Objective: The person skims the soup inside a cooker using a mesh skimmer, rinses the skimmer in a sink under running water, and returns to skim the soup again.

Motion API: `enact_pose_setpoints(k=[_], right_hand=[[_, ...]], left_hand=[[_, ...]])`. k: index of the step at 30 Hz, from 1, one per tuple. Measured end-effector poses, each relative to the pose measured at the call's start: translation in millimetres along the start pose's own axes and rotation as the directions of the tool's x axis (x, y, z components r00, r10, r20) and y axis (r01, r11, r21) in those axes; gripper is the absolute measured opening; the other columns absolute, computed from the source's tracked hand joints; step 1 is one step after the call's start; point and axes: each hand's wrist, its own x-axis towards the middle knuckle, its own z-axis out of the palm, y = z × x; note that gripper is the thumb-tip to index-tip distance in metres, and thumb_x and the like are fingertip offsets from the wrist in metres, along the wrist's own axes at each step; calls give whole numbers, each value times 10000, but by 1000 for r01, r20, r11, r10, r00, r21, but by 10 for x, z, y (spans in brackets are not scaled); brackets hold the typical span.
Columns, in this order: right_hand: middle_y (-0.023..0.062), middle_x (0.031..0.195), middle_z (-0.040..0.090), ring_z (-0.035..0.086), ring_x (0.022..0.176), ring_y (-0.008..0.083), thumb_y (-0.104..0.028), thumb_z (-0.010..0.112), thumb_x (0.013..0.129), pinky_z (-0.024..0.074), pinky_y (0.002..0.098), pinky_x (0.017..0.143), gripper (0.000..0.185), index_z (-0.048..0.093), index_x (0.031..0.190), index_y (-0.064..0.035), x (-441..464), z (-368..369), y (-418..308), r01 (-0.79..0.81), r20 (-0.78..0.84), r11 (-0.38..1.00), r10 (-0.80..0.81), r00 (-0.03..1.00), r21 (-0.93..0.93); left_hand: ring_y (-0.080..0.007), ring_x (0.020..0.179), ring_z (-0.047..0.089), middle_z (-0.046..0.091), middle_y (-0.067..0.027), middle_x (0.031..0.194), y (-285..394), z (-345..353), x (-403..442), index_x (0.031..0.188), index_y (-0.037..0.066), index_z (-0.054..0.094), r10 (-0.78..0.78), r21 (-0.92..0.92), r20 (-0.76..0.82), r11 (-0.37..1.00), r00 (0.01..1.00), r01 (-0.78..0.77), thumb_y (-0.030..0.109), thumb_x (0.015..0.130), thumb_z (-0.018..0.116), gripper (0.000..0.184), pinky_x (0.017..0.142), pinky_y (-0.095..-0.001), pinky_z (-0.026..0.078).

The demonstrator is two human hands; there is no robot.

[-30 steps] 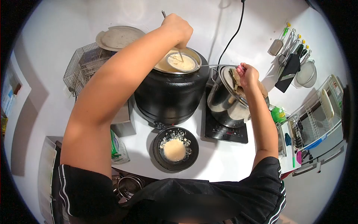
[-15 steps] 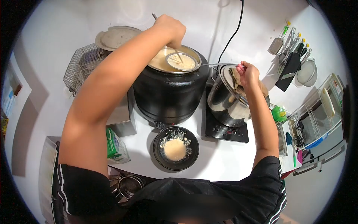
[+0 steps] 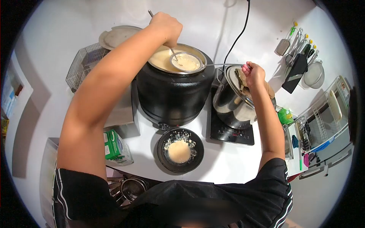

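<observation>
My left hand [image 3: 166, 28] is closed round a metal utensil [image 3: 174, 54], whose lower end dips into a round strainer [image 3: 187, 62]. Pale, lumpy liquid lies in the strainer, which rests at the mouth of a big black soup kettle [image 3: 173, 91] holding creamy liquid. With its fingers curled, my right hand [image 3: 253, 73] grips the end of the strainer's long thin handle, above a lidded steel pot [image 3: 228, 108]. In front of the kettle stands a black bowl [image 3: 164, 161] with creamy liquid and white lumps round its inside.
The steel pot sits on a black induction cooker [image 3: 232, 136]. Wire baskets [image 3: 81, 68] and a round metal lid [image 3: 118, 36] are at the back left, a green-and-white carton [image 3: 118, 148] at the front left. Utensils hang by a black slicer [image 3: 294, 76]; a dish rack [image 3: 323, 121] stands right.
My left hand has moved left with the utensil, whose lower end has shifted left within the strainer. My right hand and the strainer have hardly moved.
</observation>
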Motion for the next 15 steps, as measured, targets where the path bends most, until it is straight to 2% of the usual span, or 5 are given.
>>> enact_pose_setpoints(k=[2,4,8,12,15], right_hand=[[136,743,508,559,592,214,-17,462,807,512,268,491,91,495,812,68,-8,18,-10,8,-13,1000,-8,1000,-9],[135,743,507,559,592,215,-16,462,807,511,266,489,90,494,815,68,8,16,-1,11,-9,1000,-11,1000,-4],[90,727,526,544,592,169,-26,464,823,502,245,517,80,516,809,33,-6,29,19,-25,-23,1000,25,999,3],[91,728,526,545,593,170,-24,463,823,500,247,521,79,516,812,34,-15,29,18,-10,-21,1000,10,1000,3],[133,744,506,561,597,221,-9,450,804,508,271,488,89,491,816,68,-2,7,-5,-5,-10,1000,5,1000,-2]], left_hand=[[-222,751,621,649,-59,789,4,-18,-17,756,109,666,-17,81,13,997,1000,15,106,546,580,227,598,-333,481],[-215,758,621,649,-57,800,39,-15,-18,764,106,667,13,-53,23,999,1000,-12,121,559,590,220,610,-326,484],[-216,761,620,648,-60,802,148,-32,29,764,110,667,13,-25,-11,1000,1000,-13,119,557,586,222,617,-327,486],[-216,761,621,648,-62,813,194,37,123,777,119,668,15,8,-62,1000,998,-15,118,563,588,228,614,-316,486],[-213,773,620,648,-59,830,208,-23,140,790,122,669,5,26,-12,1000,1000,-5,121,574,596,228,624,-314,486]])
